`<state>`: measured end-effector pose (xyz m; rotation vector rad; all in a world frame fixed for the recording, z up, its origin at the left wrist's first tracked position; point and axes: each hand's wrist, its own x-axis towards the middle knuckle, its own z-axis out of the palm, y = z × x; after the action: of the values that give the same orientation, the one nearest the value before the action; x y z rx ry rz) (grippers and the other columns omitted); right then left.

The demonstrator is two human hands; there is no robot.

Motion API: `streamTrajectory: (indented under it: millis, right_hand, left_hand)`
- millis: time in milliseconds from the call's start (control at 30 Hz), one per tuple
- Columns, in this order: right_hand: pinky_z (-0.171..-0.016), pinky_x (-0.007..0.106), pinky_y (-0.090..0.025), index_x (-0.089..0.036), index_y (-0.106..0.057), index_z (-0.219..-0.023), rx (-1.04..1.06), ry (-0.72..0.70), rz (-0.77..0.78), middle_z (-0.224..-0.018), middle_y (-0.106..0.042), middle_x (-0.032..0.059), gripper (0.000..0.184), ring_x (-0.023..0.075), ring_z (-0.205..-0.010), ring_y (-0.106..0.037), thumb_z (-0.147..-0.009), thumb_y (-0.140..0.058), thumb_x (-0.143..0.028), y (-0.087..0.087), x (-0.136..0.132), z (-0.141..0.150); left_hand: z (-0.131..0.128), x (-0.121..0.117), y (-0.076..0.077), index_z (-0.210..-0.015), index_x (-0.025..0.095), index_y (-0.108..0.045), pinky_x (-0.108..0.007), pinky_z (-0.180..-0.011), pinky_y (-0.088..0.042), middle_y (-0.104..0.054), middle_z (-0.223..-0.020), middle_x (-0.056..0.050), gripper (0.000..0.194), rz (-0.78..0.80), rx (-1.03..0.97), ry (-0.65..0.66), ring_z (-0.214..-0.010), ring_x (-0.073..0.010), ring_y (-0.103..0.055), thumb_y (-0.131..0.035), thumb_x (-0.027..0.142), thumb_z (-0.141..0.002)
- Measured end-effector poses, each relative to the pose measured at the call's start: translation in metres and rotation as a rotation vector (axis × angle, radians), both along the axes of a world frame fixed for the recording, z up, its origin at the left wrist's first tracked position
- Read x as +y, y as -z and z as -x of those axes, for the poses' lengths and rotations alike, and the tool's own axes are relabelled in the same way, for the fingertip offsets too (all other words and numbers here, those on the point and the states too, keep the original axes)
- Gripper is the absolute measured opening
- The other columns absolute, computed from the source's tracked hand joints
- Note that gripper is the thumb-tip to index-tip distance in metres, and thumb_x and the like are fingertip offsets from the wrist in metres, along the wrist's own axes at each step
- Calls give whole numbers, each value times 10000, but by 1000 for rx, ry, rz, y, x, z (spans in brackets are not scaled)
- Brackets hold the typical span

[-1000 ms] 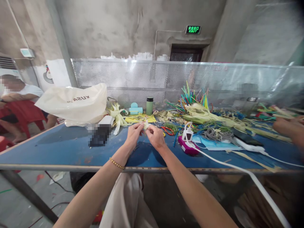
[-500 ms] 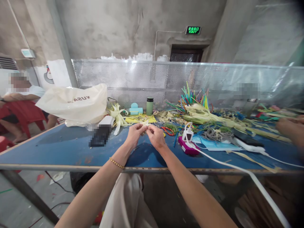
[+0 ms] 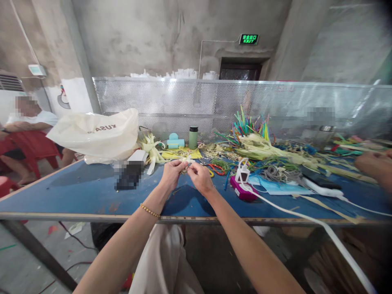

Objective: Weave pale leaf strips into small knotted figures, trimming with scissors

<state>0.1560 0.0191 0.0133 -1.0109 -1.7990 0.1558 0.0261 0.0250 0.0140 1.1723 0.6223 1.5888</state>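
Observation:
Close together above the blue table [image 3: 76, 192], both my hands pinch a small pale piece of corn husk [image 3: 185, 159]. My left hand [image 3: 171, 174] grips it with thumb and forefinger. The fingers of my right hand [image 3: 200, 176] are closed at its lower right side, and they partly hide the piece. Just right of my right hand lie scissors with orange-red handles [image 3: 218, 172]. A bundle of pale husk leaves [image 3: 152, 150] lies behind and left of my left hand, and a larger heap of corn husks [image 3: 260, 148] spreads out at the back right.
A cream bag [image 3: 94, 134] and a dark blurred object [image 3: 130, 175] stand left; a green bottle [image 3: 193, 138] is behind. Right are a magenta power block [image 3: 241, 190], its white cable [image 3: 306, 216] and a phone [image 3: 320, 177]. A co-worker's hand [image 3: 372, 165] is at far right.
My hands stay in nearly the same place while the fingers shift on the husk piece. My right hand has turned slightly, and more of the scissors shows.

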Motion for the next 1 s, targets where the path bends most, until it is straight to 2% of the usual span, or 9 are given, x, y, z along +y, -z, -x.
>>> streamTrajectory:
  millis: [100, 200, 300, 400, 833, 1000]
  right_hand:
    - [-578, 266, -377, -217, -507, -624, 147, 48, 27, -576, -578, 10, 289, 156, -555, -504, -835, -513, -414, -3, 2, -5]
    - [-571, 267, -404, -213, -536, -675, 266, 9, 90, -584, -590, 13, 287, 165, -566, -532, -822, -533, -460, -4, 4, -9]
    - [-544, 263, -394, -216, -510, -649, 251, -56, 115, -549, -553, -2, 271, 155, -537, -509, -816, -527, -429, -4, 5, -10]
    - [-533, 263, -388, -217, -506, -643, 256, -60, 112, -530, -532, -10, 254, 153, -526, -499, -807, -526, -409, -3, 5, -10]
    - [-518, 265, -395, -202, -571, -633, 358, 16, 106, -539, -588, 9, 254, 158, -524, -530, -777, -568, -411, -1, 9, -10]
    - [-479, 266, -383, -207, -540, -619, 419, -11, 201, -533, -573, -3, 235, 136, -434, -493, -779, -555, -378, -3, 7, -11]
  left_hand:
    - [2, 0, 0, -596, 125, -630, -232, -545, -343, -546, -558, 18, 325, 10, 15, 5, -537, -76, -443, -839, 371, -557]
    - [3, 1, 3, -575, 125, -614, -226, -515, -299, -517, -528, 25, 337, -24, 91, -1, -515, -67, -411, -828, 385, -593]
    - [3, 1, 5, -635, 120, -651, -223, -496, -266, -534, -547, 18, 331, -28, 166, 23, -505, -64, -399, -814, 407, -623]
    - [3, 1, 6, -711, 119, -682, -223, -498, -263, -565, -595, 9, 337, -9, 182, 50, -510, -63, -405, -829, 402, -604]
    - [2, -1, 1, -625, 120, -585, -229, -497, -237, -478, -572, 35, 369, 31, 151, 82, -512, -54, -362, -835, 388, -588]
    - [3, -3, -1, -589, 130, -555, -239, -496, -228, -443, -530, 47, 371, 14, 116, 108, -490, -55, -350, -827, 383, -601]
